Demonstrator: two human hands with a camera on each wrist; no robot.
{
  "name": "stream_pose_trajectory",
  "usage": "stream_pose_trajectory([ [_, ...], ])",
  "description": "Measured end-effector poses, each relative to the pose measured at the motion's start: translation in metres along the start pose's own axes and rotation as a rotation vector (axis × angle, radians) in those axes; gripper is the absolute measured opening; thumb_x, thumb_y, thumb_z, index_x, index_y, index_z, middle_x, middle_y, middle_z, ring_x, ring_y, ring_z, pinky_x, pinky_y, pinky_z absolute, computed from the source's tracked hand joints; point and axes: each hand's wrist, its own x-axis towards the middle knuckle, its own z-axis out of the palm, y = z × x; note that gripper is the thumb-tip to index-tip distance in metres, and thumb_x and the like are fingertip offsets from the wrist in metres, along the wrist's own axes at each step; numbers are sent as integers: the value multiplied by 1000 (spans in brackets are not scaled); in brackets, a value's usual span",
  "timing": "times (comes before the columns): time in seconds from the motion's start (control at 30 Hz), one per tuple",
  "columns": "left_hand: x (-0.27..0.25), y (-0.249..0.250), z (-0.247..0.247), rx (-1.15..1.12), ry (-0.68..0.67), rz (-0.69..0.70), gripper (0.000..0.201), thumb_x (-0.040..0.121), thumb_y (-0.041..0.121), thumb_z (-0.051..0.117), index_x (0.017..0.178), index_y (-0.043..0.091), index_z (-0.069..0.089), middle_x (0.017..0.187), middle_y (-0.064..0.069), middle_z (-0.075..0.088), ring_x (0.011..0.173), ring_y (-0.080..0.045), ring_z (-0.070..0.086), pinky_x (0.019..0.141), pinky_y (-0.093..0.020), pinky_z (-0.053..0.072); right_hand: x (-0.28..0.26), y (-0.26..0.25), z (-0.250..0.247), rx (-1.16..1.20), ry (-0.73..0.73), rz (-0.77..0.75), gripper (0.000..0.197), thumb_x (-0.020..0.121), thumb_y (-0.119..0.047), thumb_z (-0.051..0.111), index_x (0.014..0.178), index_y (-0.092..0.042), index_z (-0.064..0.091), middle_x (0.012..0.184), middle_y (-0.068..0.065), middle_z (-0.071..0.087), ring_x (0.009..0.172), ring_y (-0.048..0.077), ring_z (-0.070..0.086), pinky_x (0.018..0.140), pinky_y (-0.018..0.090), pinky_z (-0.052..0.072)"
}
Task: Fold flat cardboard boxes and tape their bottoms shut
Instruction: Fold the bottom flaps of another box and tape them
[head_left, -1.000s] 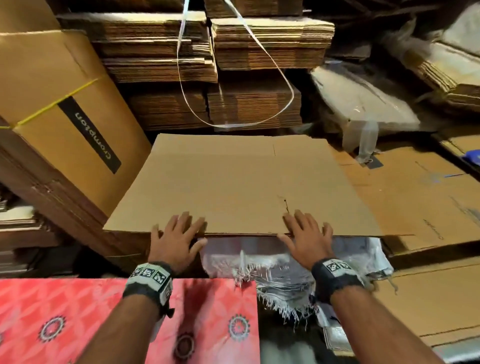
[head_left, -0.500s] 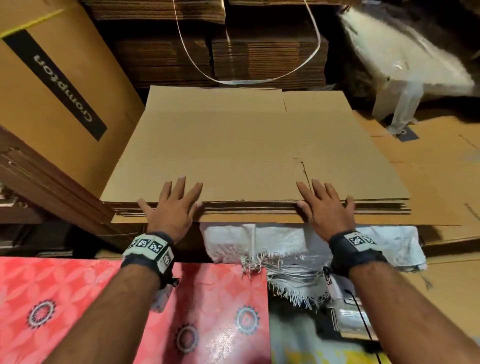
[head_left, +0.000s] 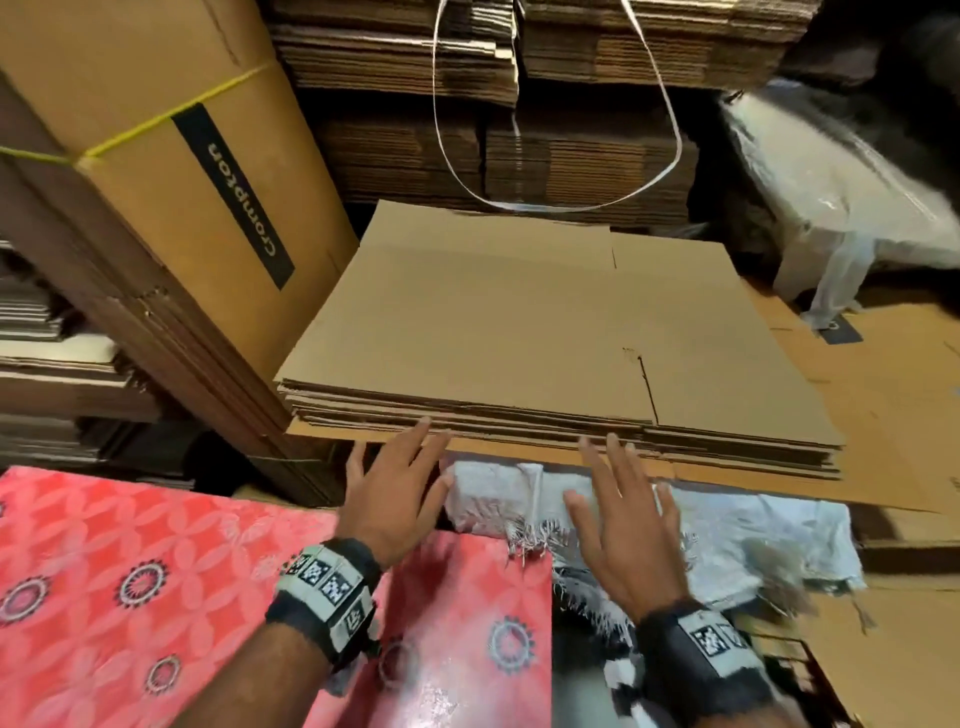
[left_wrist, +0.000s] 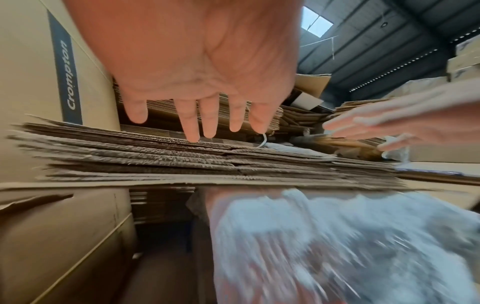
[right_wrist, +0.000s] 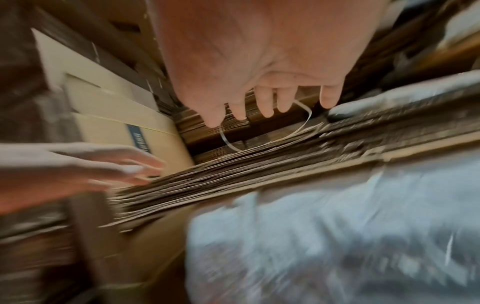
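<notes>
**Lifting one flat off the stack**

The stack of flattened brown corrugated cardboard boxes (head_left: 545, 332) lies straight ahead, its near edge facing the person, resting on a wider cardboard sheet above a crumpled white woven sack (head_left: 701, 525). Both hands are spread wide with straight fingers and hold nothing. The left hand (head_left: 395, 488) reaches toward the near edge left of centre, its longest fingertips (left_wrist: 193, 137) at or just touching the top layers; the right hand (head_left: 623, 514) is near the same edge further right, and whether it touches cannot be told through the blur.

The step in hand looks like taking a single flat from the top, so the task is barely begun: nothing is opened, no tape is in sight.

To do it well:
- Slide the fingertips under the top layer only; the edges are ragged and uneven, so two flats could easily come up together
- Keep the hands well apart along the edge so the sheet rises level rather than sagging or creasing at the slit (head_left: 647, 384) between the flaps
- Draw it toward the body and low, clear of the loose white plastic strap (head_left: 670, 119) hanging behind the stack
- Watch the tall tan carton with a black "Crompton" band (head_left: 244, 202) leaning close on the left; a wide swing could catch it
</notes>
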Motion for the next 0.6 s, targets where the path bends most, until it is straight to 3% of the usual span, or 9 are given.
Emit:
stream_pose_trajectory([
  [0.1,-74,-2,4,-14,-2,24,53,97,52,40,145,34,49,156,3,45,134,-19,50,108,-59,37,-60,-44,26,37,-161,-69,76,91,-71,2,161,-44,8,166,-17,-9,156,7,-8,126,52,3],
  [0.17,-128,-12,3,-10,6,32,48,95,48,44,139,30,57,148,-1,54,124,-22,59,100,-53,46,-98,-69,52,25,-232,-153,74,92,-71,12,160,-43,16,169,-15,0,157,9,0,123,52,10],
  [0.27,-208,-35,-3,24,-19,-28,44,96,47,44,135,31,59,144,1,59,123,-18,61,104,-47,36,-146,-105,78,26,-270,-245,65,94,-64,38,152,-36,43,162,-5,38,147,16,39,111,47,29],
  [0.3,-234,-46,-5,23,-34,-69,44,97,48,43,135,33,59,144,3,58,124,-16,60,104,-46,32,-161,-117,86,19,-258,-274,65,92,-63,42,150,-34,47,158,-4,44,143,17,45,108,47,32],
  [0.43,-328,-87,-19,-22,-54,-237,45,97,53,41,135,36,58,143,8,57,126,-14,58,104,-50,35,-215,-180,103,-17,-291,-373,64,89,-63,45,145,-32,52,153,-2,52,140,14,40,97,49,48],
  [0.6,-421,-155,-53,-39,-40,-382,47,99,55,37,139,38,54,148,9,53,133,-14,52,106,-48,31,-261,-289,138,-71,-358,-492,58,92,-63,42,140,-33,56,149,-4,55,138,15,44,100,49,44],
])
